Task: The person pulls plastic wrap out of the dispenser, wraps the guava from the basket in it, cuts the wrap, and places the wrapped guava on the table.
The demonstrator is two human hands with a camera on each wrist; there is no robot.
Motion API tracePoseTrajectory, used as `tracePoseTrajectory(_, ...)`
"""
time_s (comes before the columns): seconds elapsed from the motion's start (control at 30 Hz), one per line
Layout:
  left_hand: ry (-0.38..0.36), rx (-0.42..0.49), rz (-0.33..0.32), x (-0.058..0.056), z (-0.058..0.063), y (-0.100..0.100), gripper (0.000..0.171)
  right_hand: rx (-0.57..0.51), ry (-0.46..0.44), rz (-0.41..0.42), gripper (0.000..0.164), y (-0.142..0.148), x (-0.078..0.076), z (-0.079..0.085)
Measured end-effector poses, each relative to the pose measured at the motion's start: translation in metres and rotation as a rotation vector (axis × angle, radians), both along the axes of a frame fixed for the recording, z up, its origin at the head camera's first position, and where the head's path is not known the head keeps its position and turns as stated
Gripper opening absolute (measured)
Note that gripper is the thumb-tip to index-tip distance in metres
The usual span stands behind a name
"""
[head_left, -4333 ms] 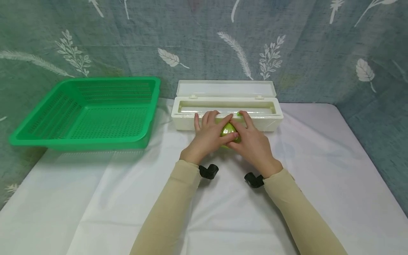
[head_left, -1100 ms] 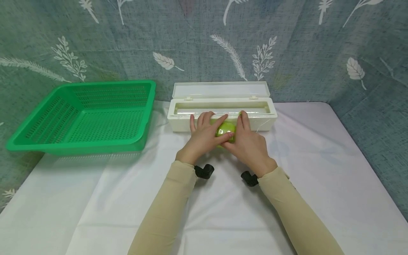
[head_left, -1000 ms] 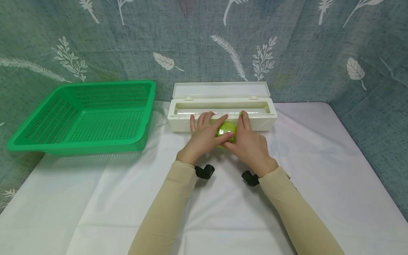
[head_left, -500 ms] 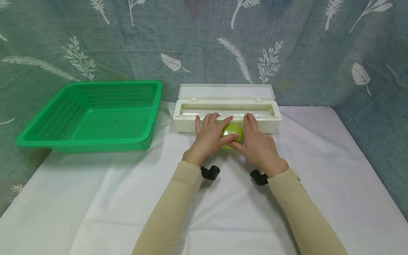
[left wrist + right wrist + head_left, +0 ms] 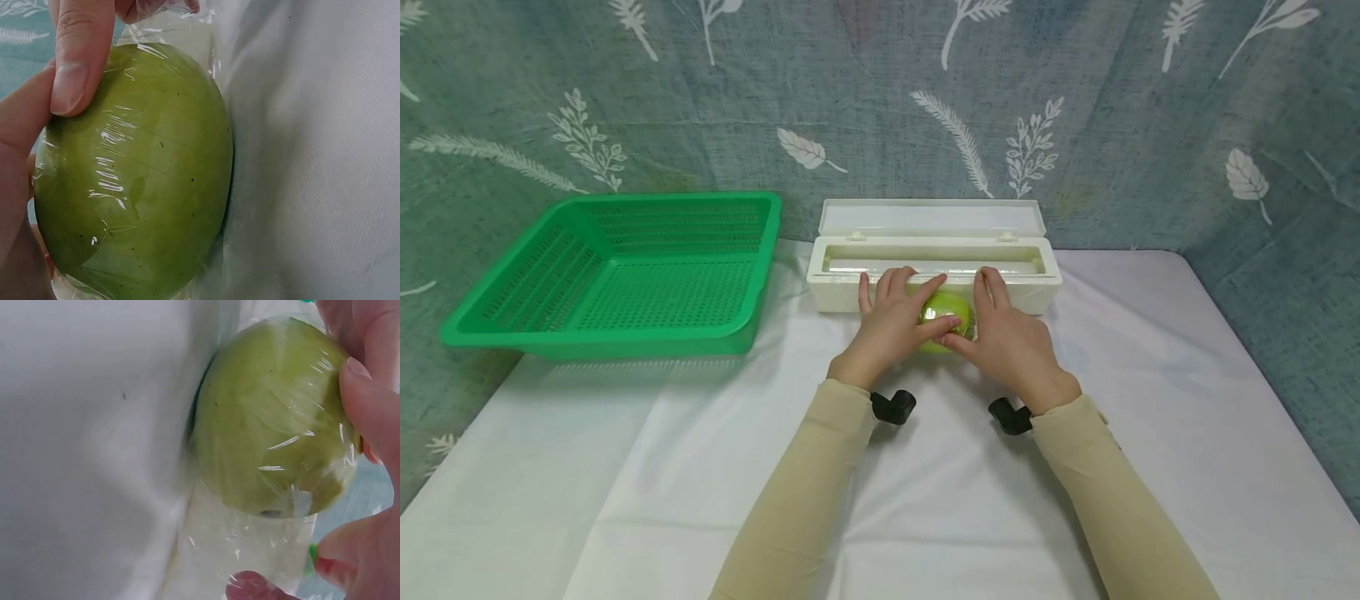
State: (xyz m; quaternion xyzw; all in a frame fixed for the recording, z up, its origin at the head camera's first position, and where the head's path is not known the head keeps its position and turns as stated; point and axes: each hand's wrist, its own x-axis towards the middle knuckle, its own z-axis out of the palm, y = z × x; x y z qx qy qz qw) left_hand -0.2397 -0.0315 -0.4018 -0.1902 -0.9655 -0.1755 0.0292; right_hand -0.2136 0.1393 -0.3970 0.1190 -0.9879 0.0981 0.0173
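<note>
A green mango (image 5: 946, 308) covered in clear plastic wrap (image 5: 237, 550) lies against the front of a white wrap dispenser (image 5: 827, 296). My left hand (image 5: 886, 329) holds the mango between thumb and index finger, its other fingers spread over the dispenser's front edge. With its thumb on the mango, my right hand (image 5: 1013, 346) reaches two straight fingers to the small green slide cutter (image 5: 312, 551) on that edge. In the right wrist view another fingertip (image 5: 251, 589) touches the wrap. The right hand's lower fingers are hidden in the head view.
The dispenser's lid (image 5: 932, 217) stands raised at the back, and a roll shows in its trough. A green plastic basket (image 5: 625, 340) sits to the left on the white tablecloth (image 5: 700, 467). Behind hangs a leaf-patterned curtain (image 5: 880, 83).
Since the oldest frame, my right index finger has straightened beside the middle one, and the cutter stands slightly further right. My left hand keeps its hold. The last second shows mostly camera shift.
</note>
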Motion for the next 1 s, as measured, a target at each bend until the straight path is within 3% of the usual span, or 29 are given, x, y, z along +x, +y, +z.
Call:
tracePoseTrajectory(0.77, 0.005, -0.011, -0.001, 0.001, 0.002, 0.000, 0.072, -0.006, -0.009, -0.021, 0.106, 0.008, 0.000, 0.007)
tracePoseTrajectory(1.0, 0.002, -0.009, -0.004, 0.001, 0.003, 0.000, 0.071, 0.000, -0.029, -0.014, 0.101, 0.012, 0.000, 0.009)
